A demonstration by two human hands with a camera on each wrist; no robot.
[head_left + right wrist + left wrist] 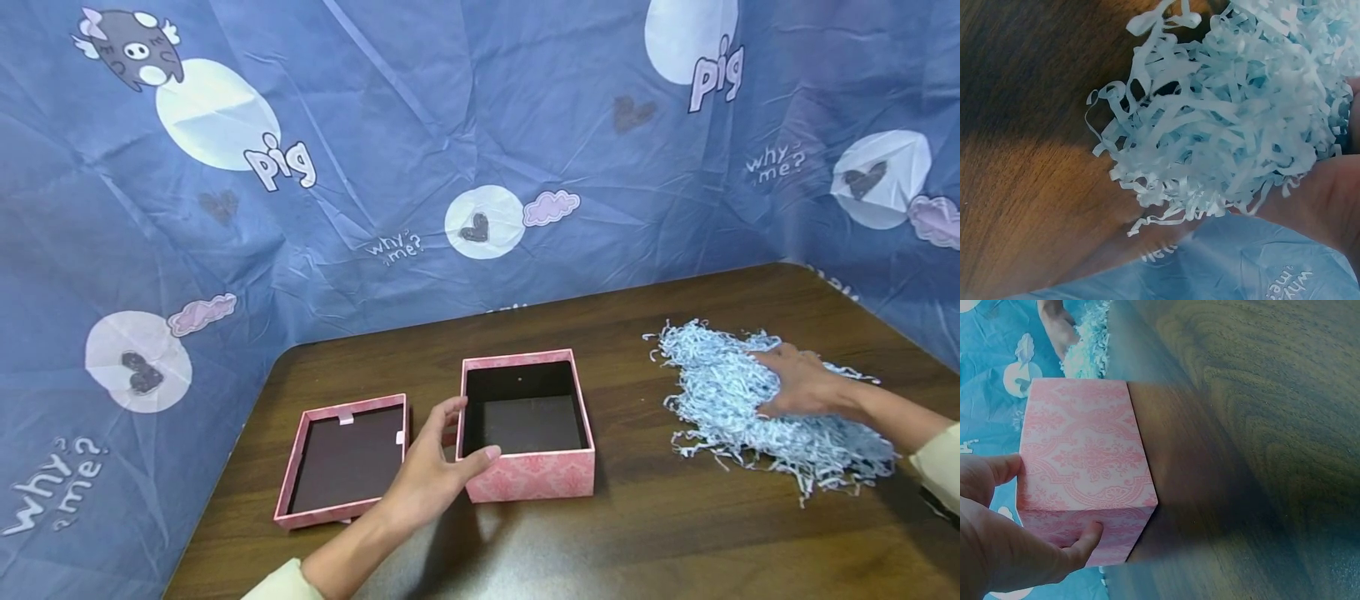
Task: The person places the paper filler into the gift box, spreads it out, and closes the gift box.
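An open-topped pink patterned box point(532, 477) with a dark inside stands mid-table. My left hand point(429, 475) holds its near left corner, thumb at the front rim and fingers against the left side. In the left wrist view the thumb and one fingertip touch the box point(1085, 444). To the right spreads a loose heap of pale blue shredded paper point(723, 387). My right hand point(806, 383) grips into that heap, its fingertips partly hidden by strands. The right wrist view shows the shredded paper point(1229, 125) bunched against the hand point(1325, 194).
Left of the box lies a shallow pink-edged lid point(345, 467), dark inside up, with small pale tabs on its inner edge. The brown wooden table point(622, 533) has a blue printed cloth point(390, 150) hanging behind it and along both sides.
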